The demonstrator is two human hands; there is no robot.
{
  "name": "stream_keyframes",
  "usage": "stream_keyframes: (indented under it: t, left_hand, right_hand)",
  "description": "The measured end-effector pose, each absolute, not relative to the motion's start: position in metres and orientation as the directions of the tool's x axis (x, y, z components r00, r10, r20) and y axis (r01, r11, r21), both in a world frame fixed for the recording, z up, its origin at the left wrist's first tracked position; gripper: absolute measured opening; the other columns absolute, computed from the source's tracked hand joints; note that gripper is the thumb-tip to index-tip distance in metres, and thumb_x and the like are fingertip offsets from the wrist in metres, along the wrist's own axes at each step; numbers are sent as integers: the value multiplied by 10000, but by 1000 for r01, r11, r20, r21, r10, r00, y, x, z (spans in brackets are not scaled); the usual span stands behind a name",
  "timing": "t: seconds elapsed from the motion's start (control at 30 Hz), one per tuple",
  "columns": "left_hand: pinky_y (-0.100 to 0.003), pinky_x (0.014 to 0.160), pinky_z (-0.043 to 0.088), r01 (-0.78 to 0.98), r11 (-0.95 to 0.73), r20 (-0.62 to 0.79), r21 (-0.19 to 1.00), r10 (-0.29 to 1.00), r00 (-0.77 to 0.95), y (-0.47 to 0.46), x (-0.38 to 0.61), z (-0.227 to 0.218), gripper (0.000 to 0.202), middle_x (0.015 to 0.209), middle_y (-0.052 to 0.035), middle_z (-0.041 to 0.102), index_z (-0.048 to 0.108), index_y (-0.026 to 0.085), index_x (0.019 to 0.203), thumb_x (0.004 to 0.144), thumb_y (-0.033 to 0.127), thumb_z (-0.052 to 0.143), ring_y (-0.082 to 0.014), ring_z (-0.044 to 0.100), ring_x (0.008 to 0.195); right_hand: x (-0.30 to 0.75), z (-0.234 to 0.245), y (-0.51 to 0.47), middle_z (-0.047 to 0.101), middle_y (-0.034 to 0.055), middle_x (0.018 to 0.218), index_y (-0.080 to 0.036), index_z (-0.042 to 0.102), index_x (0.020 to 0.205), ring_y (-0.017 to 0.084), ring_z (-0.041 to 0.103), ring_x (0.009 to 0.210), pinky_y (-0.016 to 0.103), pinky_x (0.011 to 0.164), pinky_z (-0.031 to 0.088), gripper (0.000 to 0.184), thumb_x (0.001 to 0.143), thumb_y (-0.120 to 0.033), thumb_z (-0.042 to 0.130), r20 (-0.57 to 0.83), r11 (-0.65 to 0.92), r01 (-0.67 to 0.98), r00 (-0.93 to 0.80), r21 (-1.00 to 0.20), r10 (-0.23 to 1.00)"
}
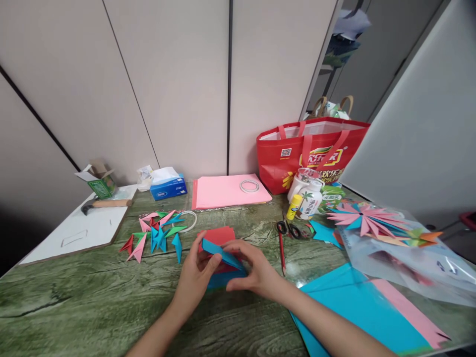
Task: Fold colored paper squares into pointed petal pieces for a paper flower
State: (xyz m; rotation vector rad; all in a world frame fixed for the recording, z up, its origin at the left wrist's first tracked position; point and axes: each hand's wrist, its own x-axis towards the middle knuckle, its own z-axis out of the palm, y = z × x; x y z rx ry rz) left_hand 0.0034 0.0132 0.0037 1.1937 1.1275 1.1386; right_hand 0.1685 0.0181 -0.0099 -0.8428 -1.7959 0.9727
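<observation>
A small blue piece of folded paper (pixel 222 255) is held at a slant between my two hands. My left hand (pixel 199 265) grips its left end, thumb in front and fingers behind. At its right end is my right hand (pixel 255 267), with fingers over the top edge and the thumb apart below. Beneath and behind it lie red paper squares (pixel 219 234) and a blue paper sheet (pixel 223 280), partly covered by my hands. Left of my hands, several folded paper pieces (pixel 158 238) in pink, green, red and blue lie in a loose pile.
Behind are a pink paper stack (pixel 226 192), a blue tissue box (pixel 168 187) and a red bag (pixel 282 158). On the right lie scissors (pixel 288 229), a red pencil (pixel 282 253), a glue stick (pixel 294 207), large blue sheets (pixel 345 307) and paper stars (pixel 366 220). A hammer (pixel 107 203) rests on a whiteboard (pixel 92 233).
</observation>
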Motion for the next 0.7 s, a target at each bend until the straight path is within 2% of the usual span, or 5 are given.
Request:
stream_keyframes:
  t: [0.2, 0.33, 0.43, 0.57, 0.7]
  left_hand:
    - [-325, 752, 506, 89, -49, 31, 995, 981, 193, 12, 0, 6, 715, 989, -72, 655, 197, 181, 1362, 762, 346, 549, -199, 624, 870]
    - [-278, 637, 508, 194, -146, 113, 970, 979, 171, 9, 0, 8, 643, 743, -18, 651, 238, 180, 1362, 795, 326, 505, -170, 609, 666]
    - [-239, 548, 477, 316, -240, 196, 918, 966, 167, 9, -3, 10, 558, 581, 23, 576, 280, 201, 1353, 830, 299, 448, -146, 545, 534]
    - [-259, 671, 466, 470, -435, 319, 768, 896, 308, 10, -8, 9, 384, 769, -33, 636, 519, 266, 1202, 844, 204, 395, -163, 579, 689]
    - [-277, 712, 471, 509, -560, 325, 653, 815, 480, 10, -8, 5, 412, 854, -65, 611, 597, 257, 1106, 799, 92, 378, -169, 576, 790]
  right_hand:
    - [165, -16, 21, 552, 78, 1131, -228, 485, 1107, 201, 552, 1005, 349, 850, 450, 475, 678, -270, 685, 185, 141, -145, -355, -979, 917]
    - [169, -14, 26, 582, 52, 1101, -236, 504, 1115, 187, 533, 1031, 348, 898, 405, 401, 733, -270, 621, 185, 128, -199, -299, -972, 936]
    - [173, -11, 30, 625, 41, 1010, -207, 563, 1060, 190, 569, 922, 342, 835, 432, 354, 721, -291, 624, 145, 81, -233, -271, -969, 952]
    - [176, -10, 32, 651, 24, 798, -176, 617, 973, 154, 567, 675, 277, 615, 464, 291, 717, -313, 618, 70, -8, -285, -262, -958, 962]
    - [175, -12, 32, 641, 19, 785, -174, 630, 939, 133, 538, 648, 244, 583, 451, 276, 704, -317, 632, 90, 14, -318, -225, -948, 970]
